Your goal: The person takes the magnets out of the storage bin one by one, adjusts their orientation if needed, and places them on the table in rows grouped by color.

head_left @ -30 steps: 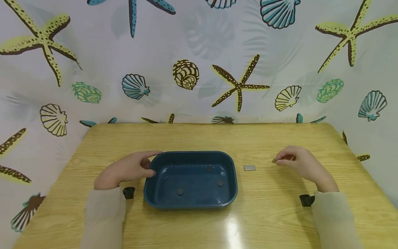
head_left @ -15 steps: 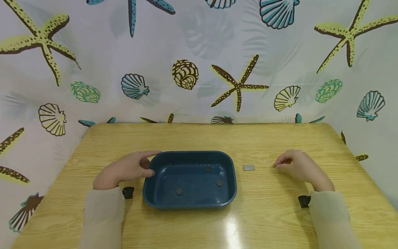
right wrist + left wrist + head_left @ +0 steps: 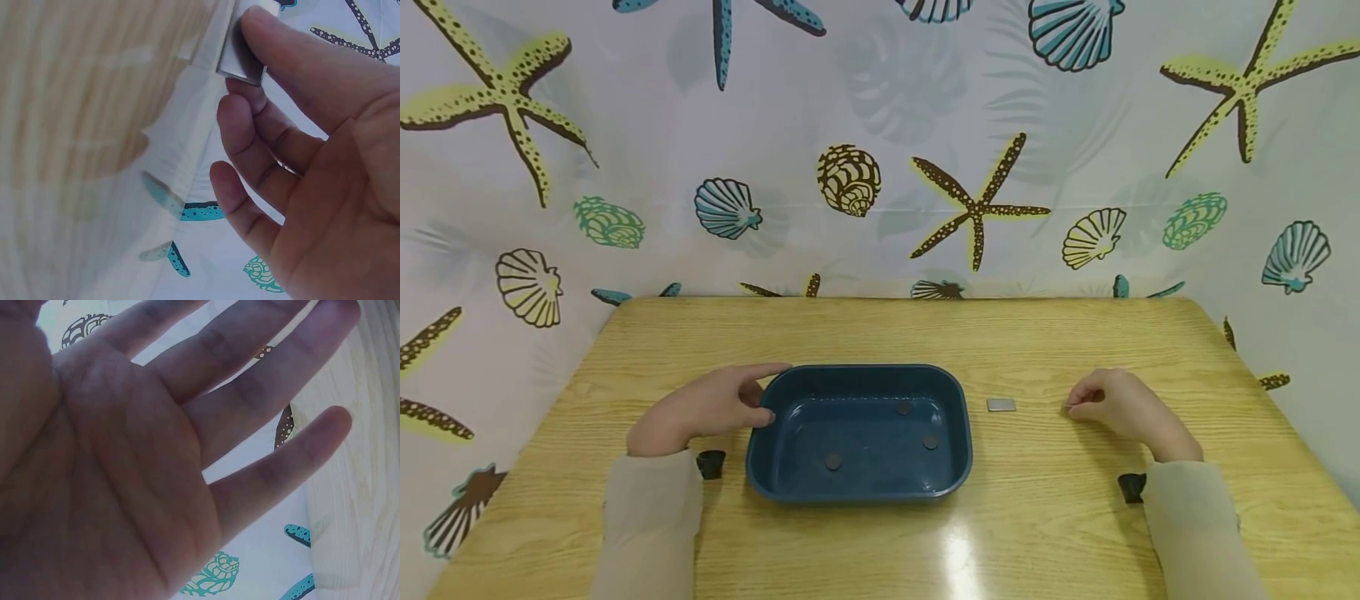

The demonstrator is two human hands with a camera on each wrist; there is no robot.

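My left hand [image 3: 718,407] rests at the left end of a dark blue plastic tub [image 3: 859,492], its thumb tip against the rim. In the left wrist view the fingers [image 3: 269,472] look straight and spread. Three small grey discs, one near the front [image 3: 832,462], lie on the tub's floor. To the right, my right hand [image 3: 1116,404] pinches a small shiny rectangular metal plate [image 3: 240,53] between thumb and fingers, low over the table. The plate is nearly hidden in the head view. A similar silver plate [image 3: 1001,405] lies flat between the tub and this hand.
A light wood-grain table [image 3: 880,550] carries everything. Behind it and at both sides hangs a white cloth [image 3: 790,250] printed with shells and starfish. Dark wrist-worn pieces stick out beside both sleeves.
My right hand has come down slightly nearer the table, and the plate it pinches has turned nearly out of sight in the head view. The left hand and tub stay put.
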